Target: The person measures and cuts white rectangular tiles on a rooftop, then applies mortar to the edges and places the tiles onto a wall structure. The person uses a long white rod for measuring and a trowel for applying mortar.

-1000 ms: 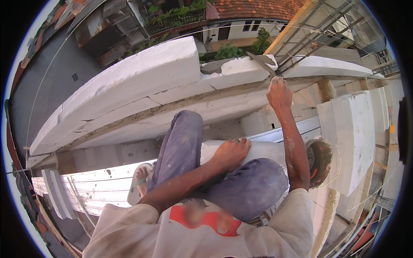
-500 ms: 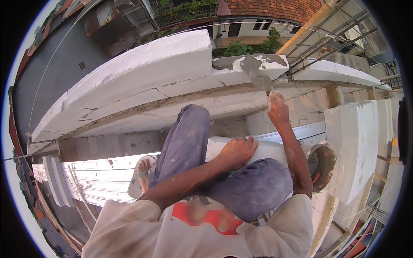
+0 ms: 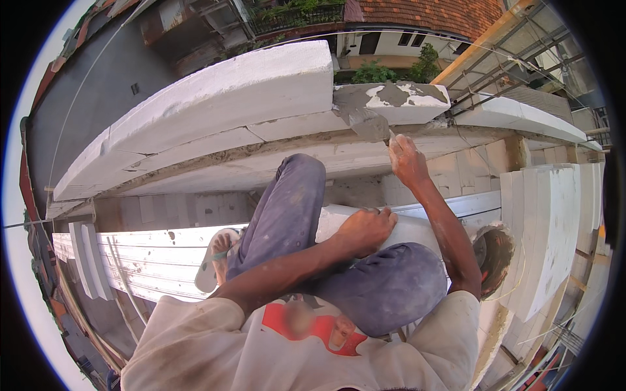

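My right hand (image 3: 407,159) grips the handle of a trowel (image 3: 370,125) whose blade is coated in grey mortar. The blade lies against the near edge of a low white block (image 3: 417,113) in the wall, close to the end of a taller white block (image 3: 261,85). Grey mortar (image 3: 393,95) covers part of the low block's top in uneven patches, with bare white between them. My left hand (image 3: 365,231) is closed, its fingers curled over a loose white block (image 3: 332,220) between my knees; its fingertips are partly hidden.
A mortar-crusted bucket (image 3: 495,260) stands beside my right elbow. Several white blocks (image 3: 538,228) are stacked at the right. My sandalled foot rests on white ribbed planking (image 3: 150,260). Beyond the wall are a drop, plants and a tiled roof (image 3: 417,19); scaffolding (image 3: 515,72) rises far right.
My right hand has drawn the trowel left and slightly toward me, from the middle of the low block to its left end, where mortar now lies. My left hand stays in place.
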A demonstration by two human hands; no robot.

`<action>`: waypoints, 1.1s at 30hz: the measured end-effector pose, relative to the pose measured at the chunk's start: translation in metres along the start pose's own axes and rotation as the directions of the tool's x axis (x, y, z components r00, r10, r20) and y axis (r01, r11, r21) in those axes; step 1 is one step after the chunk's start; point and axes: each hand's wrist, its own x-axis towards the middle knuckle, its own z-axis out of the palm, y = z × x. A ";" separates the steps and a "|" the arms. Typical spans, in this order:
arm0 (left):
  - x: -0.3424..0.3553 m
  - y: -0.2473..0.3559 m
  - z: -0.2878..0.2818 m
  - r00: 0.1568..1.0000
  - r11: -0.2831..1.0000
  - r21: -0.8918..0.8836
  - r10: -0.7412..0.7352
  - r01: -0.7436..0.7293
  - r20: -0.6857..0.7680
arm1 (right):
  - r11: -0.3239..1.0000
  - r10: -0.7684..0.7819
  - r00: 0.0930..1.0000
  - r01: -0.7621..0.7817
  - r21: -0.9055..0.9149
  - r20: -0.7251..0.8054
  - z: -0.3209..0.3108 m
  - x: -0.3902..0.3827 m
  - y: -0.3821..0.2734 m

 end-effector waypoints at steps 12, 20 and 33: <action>0.002 0.003 0.001 1.000 1.000 0.010 -0.003 0.003 0.027 | 0.992 0.114 0.984 -0.121 -0.046 -0.135 -0.003 -0.024 0.041; 0.001 -0.006 0.005 0.998 0.998 0.068 0.013 -0.010 -0.055 | 0.953 0.301 0.944 -0.302 0.011 -0.136 -0.124 -0.113 0.015; 0.014 0.001 0.011 0.997 0.980 0.195 -0.039 0.026 0.064 | 0.131 0.988 0.151 -0.789 -0.601 0.017 -0.308 -0.327 -0.014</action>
